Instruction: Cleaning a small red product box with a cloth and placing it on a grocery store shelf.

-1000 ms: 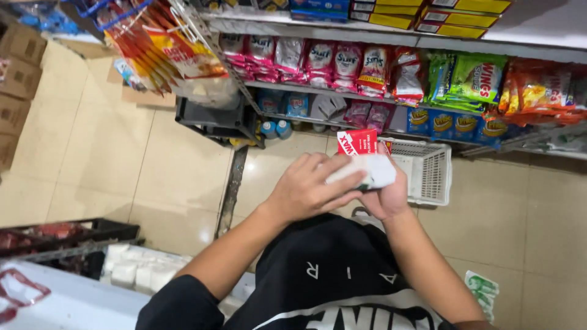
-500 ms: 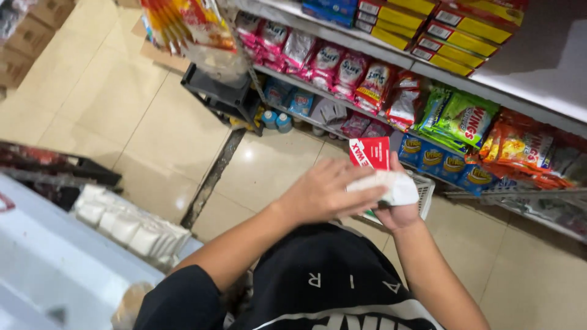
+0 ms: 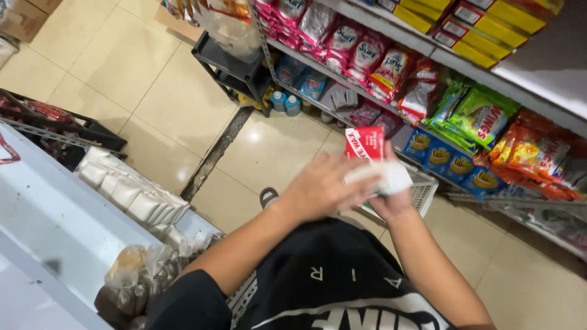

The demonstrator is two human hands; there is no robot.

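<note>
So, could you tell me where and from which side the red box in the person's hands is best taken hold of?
Probably by its upper half, from above. The red box stands roughly upright; its top sticks out free, while the right hand holds its lower part from below and the left hand presses a white cloth over the front there. Pinch the narrow sides.

Looking down in a shop aisle, the left hand [image 3: 318, 189] presses a white cloth [image 3: 382, 176] against a red box [image 3: 365, 143] gripped by the right hand [image 3: 391, 201], white basket [image 3: 425, 189] just behind, snack shelves [image 3: 465, 110] beyond.
</note>
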